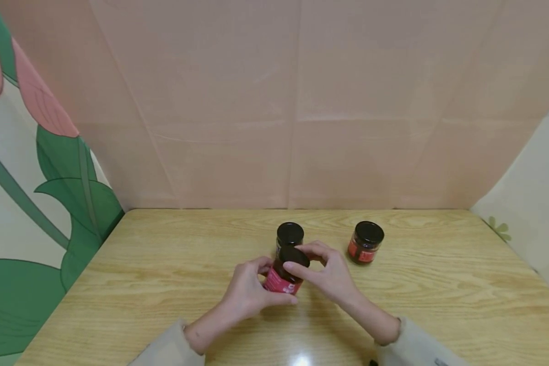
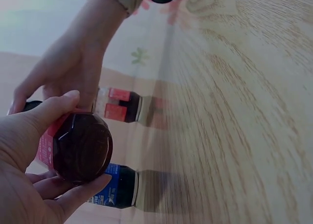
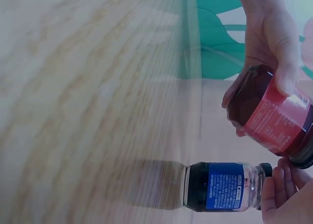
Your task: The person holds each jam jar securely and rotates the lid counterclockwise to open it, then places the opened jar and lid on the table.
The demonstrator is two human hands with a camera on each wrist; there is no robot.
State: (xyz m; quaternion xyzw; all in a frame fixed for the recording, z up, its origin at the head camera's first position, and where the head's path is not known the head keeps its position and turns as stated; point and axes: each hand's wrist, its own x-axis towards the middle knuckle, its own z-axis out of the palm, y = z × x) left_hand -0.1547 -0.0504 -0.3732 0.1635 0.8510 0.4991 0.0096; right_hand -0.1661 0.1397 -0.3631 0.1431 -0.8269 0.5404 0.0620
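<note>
Above the near middle of the wooden table point(image 1: 164, 264), seen from the head camera, both hands meet around a red-labelled jar point(image 1: 283, 277) that is lifted and tilted, its black lid point(image 1: 295, 255) leaning away toward the right. The left hand point(image 1: 247, 292) wraps its fingers and thumb round the glass body, while the right hand point(image 1: 325, 272) curls its fingertips over the lid. Just behind the held jar stands a second jar point(image 1: 290, 236) with a black lid, upright on the table, and farther to the right, well apart from the hands, a third jar point(image 1: 366, 242) with a red label stands upright too. A pink backdrop point(image 1: 274, 101) rises behind the table, and pale sleeves cover both forearms. From the left wrist view, the left hand point(image 2: 24, 165) grips the red-labelled jar point(image 2: 78, 145) with the thumb along one side and the fingers beneath, the dark base of the glass facing the lens; the right hand point(image 2: 68, 72) reaches to its far end, where the lid is mostly hidden. Beyond it the blue-labelled jar point(image 2: 115, 187) and the other red-labelled jar point(image 2: 122, 106) stand on the table point(image 2: 234, 111). From the right wrist view, the left hand point(image 3: 269, 43) holds the red-labelled jar point(image 3: 271, 114) clear of the table point(image 3: 88, 97), the right hand's fingertips point(image 3: 283, 190) rest at the lid point(image 3: 304, 161) at the frame's edge, and the blue-labelled jar point(image 3: 222, 186) stands just beside them.
</note>
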